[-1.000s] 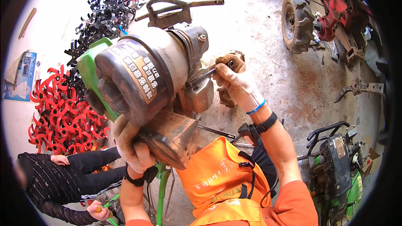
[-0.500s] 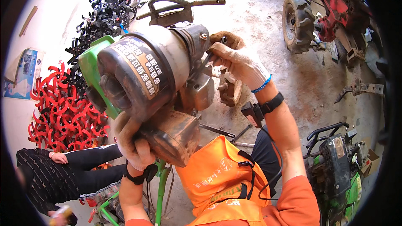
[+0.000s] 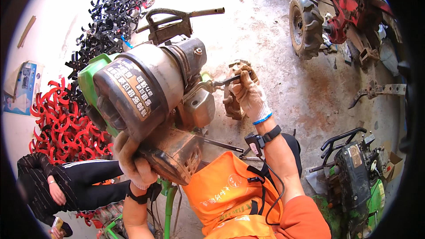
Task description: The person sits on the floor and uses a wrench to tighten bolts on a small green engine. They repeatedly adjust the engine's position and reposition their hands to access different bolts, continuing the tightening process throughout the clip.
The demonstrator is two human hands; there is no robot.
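Observation:
A small engine (image 3: 177,77) with a black cover, a green tank and a dusty brown box (image 3: 170,152) takes up the middle. My left hand (image 3: 135,163), in a soiled work glove, is closed against its near side, fingers bent round the edge between cover and box. In its own dirty glove, my right hand (image 3: 249,90) grips a dark metal wrench (image 3: 228,80). The wrench points left, its far end at the fittings on the engine's right side. Whether it sits on a bolt there is too small to tell.
Piles of red tiller blades (image 3: 66,126) and black ones (image 3: 102,31) lie at left. A person (image 3: 48,186) in dark clothes is at lower left. A wheeled red machine (image 3: 305,24) stands far right, another green-and-black one (image 3: 354,177) near right. A metal handle frame (image 3: 170,24) lies behind the engine.
My right hand has moved slightly down and away from the upper bolt, bringing the wrench to the lower fittings. My left hand keeps its hold. The view has shifted a little.

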